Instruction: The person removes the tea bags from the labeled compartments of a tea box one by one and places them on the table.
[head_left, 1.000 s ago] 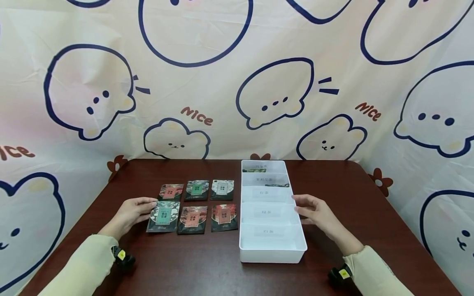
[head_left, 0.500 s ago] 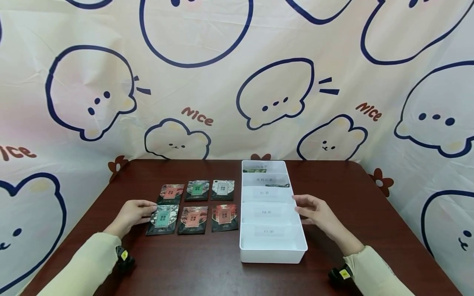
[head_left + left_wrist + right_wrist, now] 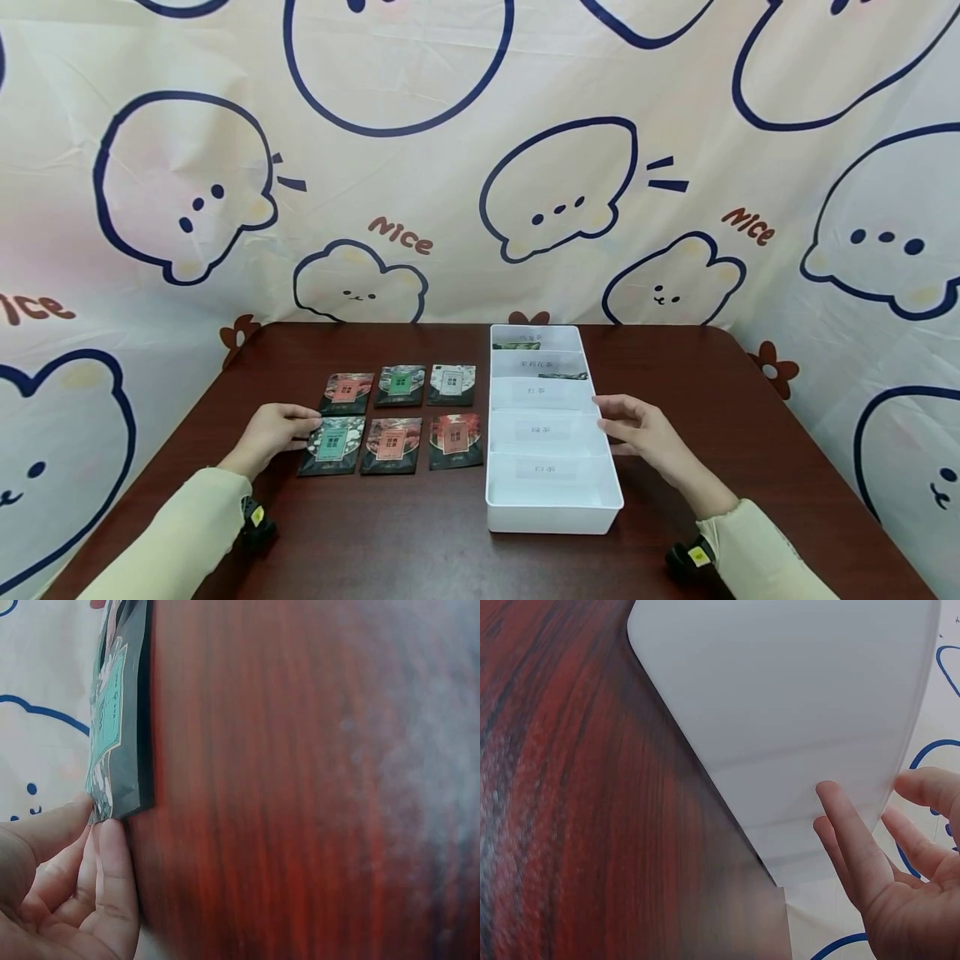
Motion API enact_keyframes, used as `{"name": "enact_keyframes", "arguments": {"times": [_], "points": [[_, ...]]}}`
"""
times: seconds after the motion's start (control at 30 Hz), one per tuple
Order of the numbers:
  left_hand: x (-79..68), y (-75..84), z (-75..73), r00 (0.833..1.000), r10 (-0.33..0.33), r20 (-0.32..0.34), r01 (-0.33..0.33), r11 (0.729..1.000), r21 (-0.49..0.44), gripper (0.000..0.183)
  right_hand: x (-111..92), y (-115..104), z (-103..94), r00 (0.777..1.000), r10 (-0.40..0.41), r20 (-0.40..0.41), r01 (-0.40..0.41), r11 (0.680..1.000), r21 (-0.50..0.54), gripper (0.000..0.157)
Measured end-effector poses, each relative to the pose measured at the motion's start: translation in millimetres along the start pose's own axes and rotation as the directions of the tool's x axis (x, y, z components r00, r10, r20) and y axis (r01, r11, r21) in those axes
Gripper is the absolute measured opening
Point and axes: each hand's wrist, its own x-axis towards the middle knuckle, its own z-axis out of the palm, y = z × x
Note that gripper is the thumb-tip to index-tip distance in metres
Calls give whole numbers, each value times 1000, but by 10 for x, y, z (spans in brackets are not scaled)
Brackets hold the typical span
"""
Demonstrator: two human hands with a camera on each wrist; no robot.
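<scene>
My left hand (image 3: 272, 435) pinches the left edge of a tea sachet with a teal label (image 3: 332, 446), the front-left one on the table. In the left wrist view the thumb and a finger meet at a corner of this dark sachet (image 3: 124, 750). My right hand (image 3: 647, 433) touches the right side of a long white divided box (image 3: 550, 518). Seen from the right wrist, its fingers lie fairly straight against the box wall (image 3: 780, 712), with a fingertip at the rim.
Other tea sachets lie in two rows: red-labelled ones (image 3: 390, 446) (image 3: 455, 440) (image 3: 348, 390), a green one (image 3: 400, 383) and a white one (image 3: 452, 383). Green packets (image 3: 516, 346) (image 3: 562, 376) sit in the box's far compartments. A patterned cloth (image 3: 450, 183) hangs behind the table.
The teal-labelled sachet has shifted slightly toward the near side, uncovering more of the red sachet behind it. My left hand moved with it. The right hand and the box stay put.
</scene>
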Motion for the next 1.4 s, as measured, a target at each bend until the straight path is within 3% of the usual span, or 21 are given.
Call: {"name": "enact_keyframes", "arguments": {"times": [0.6, 0.8, 0.93, 1.1, 1.23, 1.4], "points": [[-4, 25, -8, 1000, -10, -9, 10, 1000, 7, 32, 3, 12, 1, 1000, -6, -2, 6, 1000, -3, 51], [-4, 120, -44, 1000, 13, -14, -13, 1000, 23, 35, 6, 15, 0, 1000, -2, -6, 2, 1000, -10, 51], [9, 304, -46, 998, 62, -8, -62, 998, 15, 38, 11, 16, 0, 1000, 3, -6, -3, 1000, -9, 52], [47, 683, 8, 987, 163, 13, -163, 987, 9, 39, 13, 9, 4, 1000, 9, -10, -9, 1000, -10, 51], [56, 1042, 127, 967, 253, 45, -252, 968, -12, 40, 13, 6, 7, 1000, 12, -8, -12, 1000, -6, 52], [38, 1502, 409, 933, 348, 97, -336, 935, -115, 37, 1, 12, 12, 1000, 8, -9, -8, 1000, 5, 52]]}}
